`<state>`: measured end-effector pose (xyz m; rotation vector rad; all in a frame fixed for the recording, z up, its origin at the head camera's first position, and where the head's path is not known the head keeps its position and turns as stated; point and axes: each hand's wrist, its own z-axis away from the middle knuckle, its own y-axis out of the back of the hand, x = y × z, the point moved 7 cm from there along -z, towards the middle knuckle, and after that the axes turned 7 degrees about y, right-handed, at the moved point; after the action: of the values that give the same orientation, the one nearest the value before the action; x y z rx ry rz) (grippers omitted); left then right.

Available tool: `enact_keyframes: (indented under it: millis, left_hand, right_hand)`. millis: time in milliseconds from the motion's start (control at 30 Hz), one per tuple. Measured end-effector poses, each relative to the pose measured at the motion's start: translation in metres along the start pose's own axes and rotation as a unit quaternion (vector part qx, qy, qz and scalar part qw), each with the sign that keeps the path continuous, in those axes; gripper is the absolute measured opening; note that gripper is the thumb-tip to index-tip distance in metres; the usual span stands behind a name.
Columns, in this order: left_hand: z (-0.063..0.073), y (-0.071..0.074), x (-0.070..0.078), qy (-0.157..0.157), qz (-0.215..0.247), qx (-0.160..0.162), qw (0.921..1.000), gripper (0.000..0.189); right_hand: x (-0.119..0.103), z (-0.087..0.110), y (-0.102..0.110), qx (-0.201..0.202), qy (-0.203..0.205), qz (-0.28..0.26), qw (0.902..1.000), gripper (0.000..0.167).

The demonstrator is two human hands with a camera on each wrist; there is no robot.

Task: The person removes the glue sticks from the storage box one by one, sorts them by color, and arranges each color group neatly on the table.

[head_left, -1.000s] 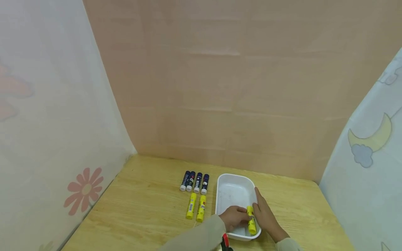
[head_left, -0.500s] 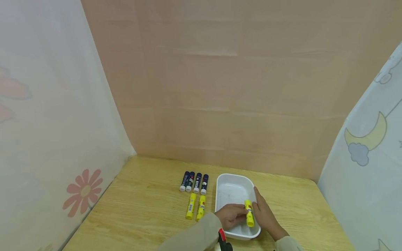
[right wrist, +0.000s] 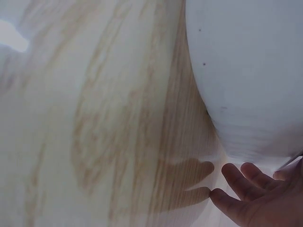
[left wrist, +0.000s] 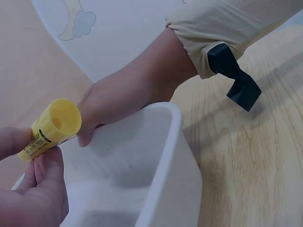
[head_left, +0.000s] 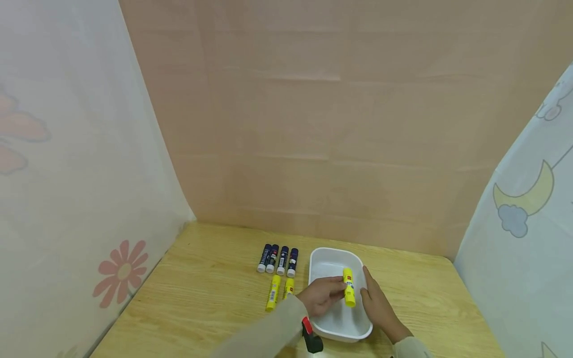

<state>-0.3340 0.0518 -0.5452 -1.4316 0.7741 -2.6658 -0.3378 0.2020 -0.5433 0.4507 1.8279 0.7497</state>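
Between the thumb and fingertips of my left hand [head_left: 320,297] I hold a yellow glue stick [head_left: 349,288] over a white plastic tray [head_left: 330,258]. One round end of the glue stick [left wrist: 65,117] faces the left wrist camera. My right hand [head_left: 379,307] grips the tray's right side, its thumb over the rim. In the right wrist view, the right hand's fingers [right wrist: 239,182] lie along the outside of the tray wall [right wrist: 246,85]. No other item shows inside the visible part of the tray.
Left of the tray lie two yellow glue sticks [head_left: 273,293], one partly hidden by my left sleeve [head_left: 273,325]. Behind them several dark blue glue sticks with white ends [head_left: 283,261] lie in a row. A brown sheet [head_left: 322,149] stands behind the wooden table [head_left: 215,278].
My left hand has carried the yellow glue stick from the tray's near right side up and leftward, toward its middle. The right hand has stayed at the tray's right rim.
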Motion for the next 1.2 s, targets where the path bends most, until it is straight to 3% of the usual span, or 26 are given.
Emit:
enact_keyframes:
  millis: [333,633,933,1200]
  left_hand:
    - [0.021,0.026,0.033,-0.022,-0.010,0.007,0.9997,0.047]
    - [0.039,0.059,0.059,-0.047,-0.007,0.000,0.9989,0.051]
    - [0.057,0.109,0.068,-0.060,-0.007,0.046,0.9971,0.058]
    - [0.074,0.156,0.066,-0.059,-0.009,0.052,0.9968,0.060]
  right_hand:
    - [0.004,0.000,-0.001,-0.026,-0.051,-0.002,0.9984,0.061]
    - [0.003,0.003,0.003,0.005,-0.015,0.005,0.9999,0.061]
    - [0.001,0.001,0.001,0.003,-0.008,0.001,1.0000,0.061]
    - [0.002,0.000,-0.004,-0.001,-0.020,-0.003,0.9998,0.061]
